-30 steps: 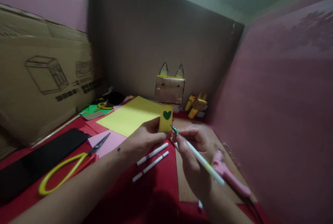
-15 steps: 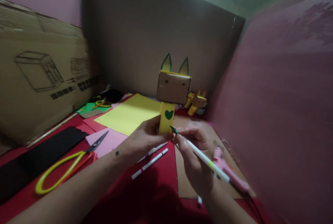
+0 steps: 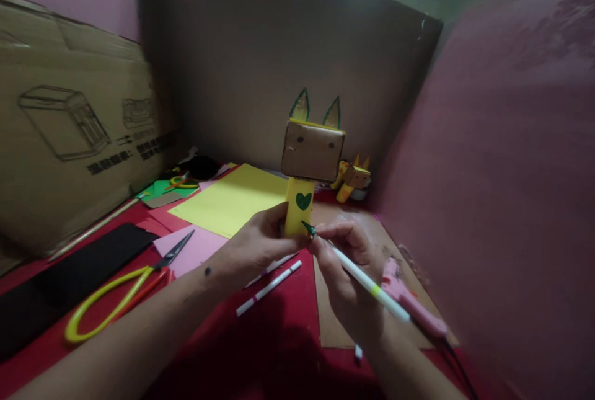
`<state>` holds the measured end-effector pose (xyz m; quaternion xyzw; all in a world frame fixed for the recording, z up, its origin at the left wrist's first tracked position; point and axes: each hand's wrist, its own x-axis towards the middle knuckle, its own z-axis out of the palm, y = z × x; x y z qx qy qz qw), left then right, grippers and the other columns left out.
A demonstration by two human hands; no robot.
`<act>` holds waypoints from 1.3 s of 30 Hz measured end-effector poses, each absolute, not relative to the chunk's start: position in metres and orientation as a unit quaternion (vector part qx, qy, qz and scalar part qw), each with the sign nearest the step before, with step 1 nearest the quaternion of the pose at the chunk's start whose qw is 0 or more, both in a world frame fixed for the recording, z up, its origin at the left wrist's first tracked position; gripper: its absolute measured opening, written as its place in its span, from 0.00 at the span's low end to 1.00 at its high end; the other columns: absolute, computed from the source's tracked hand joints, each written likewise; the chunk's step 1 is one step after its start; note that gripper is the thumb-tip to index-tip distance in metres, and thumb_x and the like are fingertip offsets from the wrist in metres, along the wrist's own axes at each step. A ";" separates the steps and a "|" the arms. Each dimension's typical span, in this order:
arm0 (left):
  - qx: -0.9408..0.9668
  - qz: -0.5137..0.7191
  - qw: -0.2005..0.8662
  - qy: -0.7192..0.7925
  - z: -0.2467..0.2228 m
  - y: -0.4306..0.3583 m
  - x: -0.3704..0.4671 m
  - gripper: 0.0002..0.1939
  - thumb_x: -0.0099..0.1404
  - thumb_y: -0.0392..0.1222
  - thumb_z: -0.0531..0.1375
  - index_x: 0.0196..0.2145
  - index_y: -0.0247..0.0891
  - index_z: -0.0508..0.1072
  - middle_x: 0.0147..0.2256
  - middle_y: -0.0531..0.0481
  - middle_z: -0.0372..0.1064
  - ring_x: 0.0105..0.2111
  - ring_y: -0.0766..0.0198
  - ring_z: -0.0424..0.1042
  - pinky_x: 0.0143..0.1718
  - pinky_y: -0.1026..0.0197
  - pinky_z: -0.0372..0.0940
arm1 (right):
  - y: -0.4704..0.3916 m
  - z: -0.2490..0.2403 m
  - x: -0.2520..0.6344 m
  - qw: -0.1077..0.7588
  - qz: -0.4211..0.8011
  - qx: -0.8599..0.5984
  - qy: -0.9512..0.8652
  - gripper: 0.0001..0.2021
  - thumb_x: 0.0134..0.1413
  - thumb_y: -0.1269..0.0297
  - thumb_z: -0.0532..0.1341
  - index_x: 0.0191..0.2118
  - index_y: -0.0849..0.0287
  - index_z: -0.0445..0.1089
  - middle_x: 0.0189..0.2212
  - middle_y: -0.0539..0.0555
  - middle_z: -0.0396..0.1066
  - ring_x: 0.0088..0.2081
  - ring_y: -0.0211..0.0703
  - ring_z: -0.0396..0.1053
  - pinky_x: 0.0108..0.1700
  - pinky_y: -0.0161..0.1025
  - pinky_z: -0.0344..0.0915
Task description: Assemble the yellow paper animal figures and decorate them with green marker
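A cardboard figure (image 3: 313, 151) stands upright, with a boxy head, two dot eyes, two pointed green-edged ears and a yellow neck bearing a green heart (image 3: 304, 201). My left hand (image 3: 260, 232) is closed around the lower part of the yellow neck. Pinched in my right hand (image 3: 346, 270) is a white marker (image 3: 367, 282) with a green tip. That tip is at the yellow surface below the heart; whether it touches cannot be made out.
Yellow-handled scissors (image 3: 139, 282) lie at left by a black flat object (image 3: 69, 288). White pens (image 3: 269, 288) lie in the middle. A pink glue gun (image 3: 411, 301) rests on cardboard (image 3: 330, 325) at right. Behind are yellow paper (image 3: 232, 195) and a smaller figure (image 3: 356, 178).
The figure sits slightly higher and further right in view. The marker's tip has shifted a little left and up, against the yellow neck. Both hands keep their holds.
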<state>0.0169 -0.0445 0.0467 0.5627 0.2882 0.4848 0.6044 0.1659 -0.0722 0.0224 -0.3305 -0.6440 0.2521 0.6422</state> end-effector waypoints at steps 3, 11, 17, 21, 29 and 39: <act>0.561 0.485 0.601 0.299 0.046 -0.045 0.018 0.15 0.47 0.31 0.70 0.33 0.34 0.71 0.29 0.53 0.70 0.33 0.63 0.66 0.36 0.62 0.62 | -0.072 0.024 0.165 0.647 0.253 -0.332 -0.639 0.03 0.55 0.70 0.62 0.34 0.55 0.68 0.30 0.49 0.70 0.30 0.37 0.68 0.27 0.33 0.62; 0.584 0.480 0.583 0.298 0.045 -0.044 0.018 0.12 0.50 0.28 0.66 0.33 0.35 0.72 0.29 0.55 0.69 0.33 0.65 0.66 0.35 0.64 0.62 | -0.071 0.025 0.162 0.655 0.242 -0.331 -0.635 0.03 0.55 0.71 0.62 0.33 0.55 0.68 0.29 0.47 0.70 0.27 0.33 0.66 0.25 0.32 0.61; 0.607 0.476 0.560 0.301 0.043 -0.044 0.015 0.07 0.54 0.29 0.65 0.32 0.35 0.73 0.29 0.56 0.69 0.33 0.67 0.67 0.35 0.65 0.62 | -0.071 0.027 0.161 0.652 0.252 -0.323 -0.639 0.03 0.54 0.70 0.62 0.32 0.55 0.68 0.29 0.48 0.69 0.30 0.36 0.68 0.27 0.33 0.63; 0.618 0.471 0.550 0.307 0.042 -0.043 0.014 0.06 0.56 0.30 0.65 0.32 0.35 0.73 0.30 0.56 0.70 0.32 0.67 0.67 0.34 0.65 0.63 | -0.072 0.026 0.162 0.650 0.241 -0.323 -0.644 0.04 0.53 0.71 0.62 0.31 0.55 0.67 0.28 0.48 0.69 0.29 0.36 0.68 0.27 0.33 0.63; 0.608 0.472 0.570 0.287 0.039 -0.041 0.014 0.10 0.54 0.29 0.66 0.35 0.36 0.74 0.31 0.56 0.72 0.34 0.66 0.70 0.35 0.66 0.64 | -0.074 0.026 0.166 0.611 0.253 -0.343 -0.667 0.04 0.53 0.71 0.62 0.32 0.55 0.68 0.29 0.50 0.69 0.31 0.39 0.69 0.28 0.35 0.63; 0.598 0.469 0.581 0.291 0.041 -0.044 0.015 0.12 0.55 0.33 0.69 0.38 0.37 0.75 0.36 0.53 0.75 0.38 0.64 0.72 0.40 0.63 0.66 | -0.070 0.020 0.174 0.625 0.295 -0.293 -0.661 0.04 0.60 0.69 0.60 0.37 0.52 0.70 0.25 0.46 0.64 0.29 0.36 0.65 0.32 0.35 0.63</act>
